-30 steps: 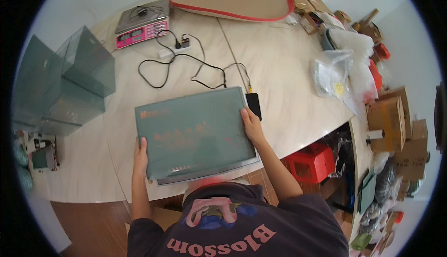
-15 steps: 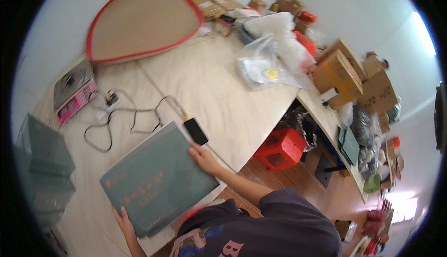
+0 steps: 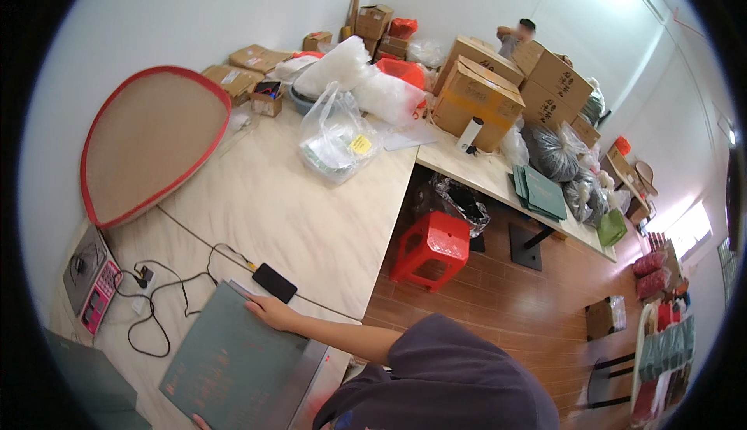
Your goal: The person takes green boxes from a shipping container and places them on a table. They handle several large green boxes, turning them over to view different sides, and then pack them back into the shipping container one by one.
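A flat dark-green box (image 3: pixel 233 352) with faint orange print is tilted near me at the table's front edge. My right hand (image 3: pixel 268 313) grips its far right corner, fingers bent over the edge. Only a fingertip or two of my left hand (image 3: pixel 201 422) show at the box's near edge; the rest is cut off by the lower rim. Whether the box rests fully on the table I cannot tell. Just beyond my right hand lies a black phone (image 3: pixel 275 282) with a cable (image 3: pixel 210 263) plugged in.
A pink-and-grey scale (image 3: pixel 89 278) and power strip (image 3: pixel 144 294) sit left, above stacked green boxes (image 3: pixel 85 368). Further back are a red-rimmed oval panel (image 3: pixel 156 142), a clear plastic bag (image 3: pixel 338 134) and cartons (image 3: pixel 475 103). A red stool (image 3: pixel 432 247) stands right; a person (image 3: pixel 510 37) is behind cartons.
My view has swung up and to the right, so the far room and a person now show. Both hands stay at the green box, which sits lower in the picture; my left hand is mostly out of view.
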Demonstrator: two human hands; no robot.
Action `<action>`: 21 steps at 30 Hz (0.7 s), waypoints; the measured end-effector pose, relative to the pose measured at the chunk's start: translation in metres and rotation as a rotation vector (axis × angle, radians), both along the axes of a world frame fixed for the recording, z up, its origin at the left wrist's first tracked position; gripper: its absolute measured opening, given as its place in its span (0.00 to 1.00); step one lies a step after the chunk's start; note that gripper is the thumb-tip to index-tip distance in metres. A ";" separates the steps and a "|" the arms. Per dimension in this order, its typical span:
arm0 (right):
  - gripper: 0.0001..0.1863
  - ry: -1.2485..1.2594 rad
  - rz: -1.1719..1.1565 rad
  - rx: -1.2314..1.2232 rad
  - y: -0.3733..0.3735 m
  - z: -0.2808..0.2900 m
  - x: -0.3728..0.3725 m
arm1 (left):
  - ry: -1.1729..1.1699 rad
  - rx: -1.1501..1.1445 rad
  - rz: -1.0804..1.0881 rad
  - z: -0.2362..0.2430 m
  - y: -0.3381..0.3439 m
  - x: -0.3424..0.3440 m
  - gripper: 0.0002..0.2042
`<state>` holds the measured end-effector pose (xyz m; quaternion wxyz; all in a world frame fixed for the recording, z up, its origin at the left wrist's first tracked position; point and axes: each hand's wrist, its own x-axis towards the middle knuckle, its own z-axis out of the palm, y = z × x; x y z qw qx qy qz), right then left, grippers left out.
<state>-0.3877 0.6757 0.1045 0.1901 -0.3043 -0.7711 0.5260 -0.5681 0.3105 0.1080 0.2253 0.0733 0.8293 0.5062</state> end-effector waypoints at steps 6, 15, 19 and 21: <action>0.29 -0.229 -0.019 -0.012 -0.036 -0.004 0.042 | -0.131 0.114 0.006 -0.022 -0.037 0.021 0.37; 0.30 0.146 -0.103 -0.286 -0.018 0.090 0.027 | -0.065 0.596 0.152 0.092 -0.003 0.027 0.34; 0.33 0.476 -0.122 -0.425 -0.028 0.105 0.015 | -0.004 0.708 0.235 0.104 -0.009 0.037 0.40; 0.32 0.466 -0.102 -0.469 -0.032 0.102 0.020 | -0.062 0.723 0.293 0.097 -0.018 0.050 0.40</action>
